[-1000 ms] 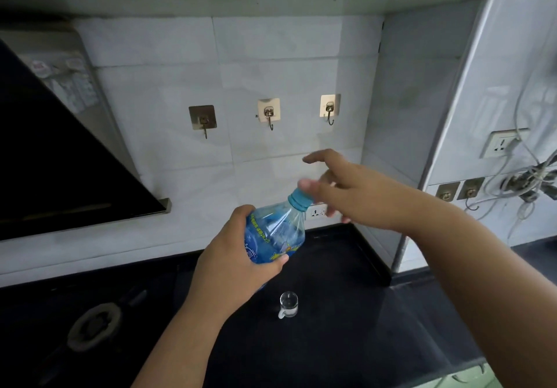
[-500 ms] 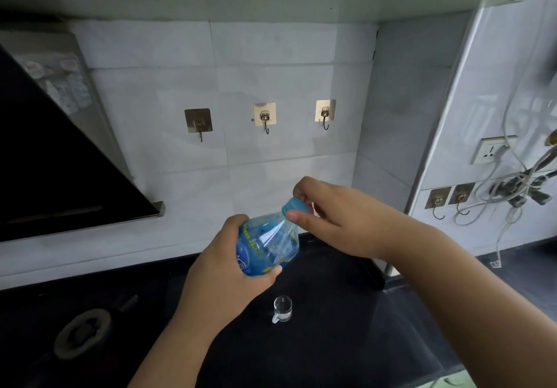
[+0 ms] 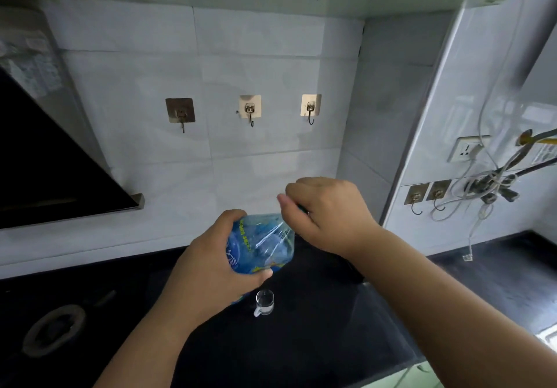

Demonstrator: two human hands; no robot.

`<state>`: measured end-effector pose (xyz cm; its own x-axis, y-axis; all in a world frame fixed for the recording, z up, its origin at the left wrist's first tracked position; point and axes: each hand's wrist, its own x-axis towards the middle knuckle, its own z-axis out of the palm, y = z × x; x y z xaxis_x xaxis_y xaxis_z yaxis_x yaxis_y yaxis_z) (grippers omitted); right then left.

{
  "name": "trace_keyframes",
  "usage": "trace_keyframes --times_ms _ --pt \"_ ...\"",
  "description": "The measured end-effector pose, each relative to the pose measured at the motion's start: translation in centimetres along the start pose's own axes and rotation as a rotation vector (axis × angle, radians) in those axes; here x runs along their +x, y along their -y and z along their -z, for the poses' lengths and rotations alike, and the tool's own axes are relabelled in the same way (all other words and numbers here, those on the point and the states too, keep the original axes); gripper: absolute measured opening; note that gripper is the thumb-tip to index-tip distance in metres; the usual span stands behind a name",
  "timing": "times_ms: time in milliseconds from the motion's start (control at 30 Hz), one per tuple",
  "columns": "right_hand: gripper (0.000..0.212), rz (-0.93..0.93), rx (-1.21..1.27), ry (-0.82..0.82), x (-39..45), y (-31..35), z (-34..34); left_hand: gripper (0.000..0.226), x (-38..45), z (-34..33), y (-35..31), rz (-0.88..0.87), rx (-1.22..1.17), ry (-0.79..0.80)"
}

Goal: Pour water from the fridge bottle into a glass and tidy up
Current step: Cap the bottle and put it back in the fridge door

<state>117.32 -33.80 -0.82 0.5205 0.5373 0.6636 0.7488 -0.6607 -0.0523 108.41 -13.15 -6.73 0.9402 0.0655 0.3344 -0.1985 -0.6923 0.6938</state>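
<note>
My left hand point(image 3: 211, 270) grips a clear plastic water bottle point(image 3: 265, 243) with a blue label, holding it tilted above the black counter. My right hand point(image 3: 325, 215) is closed over the bottle's neck, and the blue cap is hidden under its fingers. A small clear glass mug point(image 3: 264, 301) with a handle stands upright on the counter point(image 3: 316, 342) just below the bottle, partly behind my left hand.
A black range hood point(image 3: 51, 170) slopes in at the left above a gas burner point(image 3: 54, 329). Three adhesive hooks point(image 3: 250, 110) hang on the white tiled wall. Sockets and tangled cables point(image 3: 488, 185) hang at the right wall.
My right hand went from open fingers near the cap to closed fully over it. The view moved a little, so the bottle and mug sit slightly left and lower.
</note>
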Motion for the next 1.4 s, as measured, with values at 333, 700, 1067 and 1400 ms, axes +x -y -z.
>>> trace_keyframes --times_ms 333,700,1067,1400 --pt "0.052 -0.068 -0.032 0.105 0.0 0.5 -0.1 0.075 0.6 -0.5 0.5 -0.046 0.035 -0.062" --pt "0.054 -0.158 0.038 0.006 0.3 0.8 -0.7 0.076 0.6 -0.3 0.4 -0.009 -0.061 -0.001" --pt "0.051 -0.288 -0.028 0.052 0.6 1.5 -1.8 0.079 0.8 -1.1 1.0 -0.009 0.041 -0.027" --pt "0.054 -0.419 -0.045 0.061 0.2 1.3 -3.5 0.074 1.0 -2.5 1.7 -0.084 0.260 -0.201"
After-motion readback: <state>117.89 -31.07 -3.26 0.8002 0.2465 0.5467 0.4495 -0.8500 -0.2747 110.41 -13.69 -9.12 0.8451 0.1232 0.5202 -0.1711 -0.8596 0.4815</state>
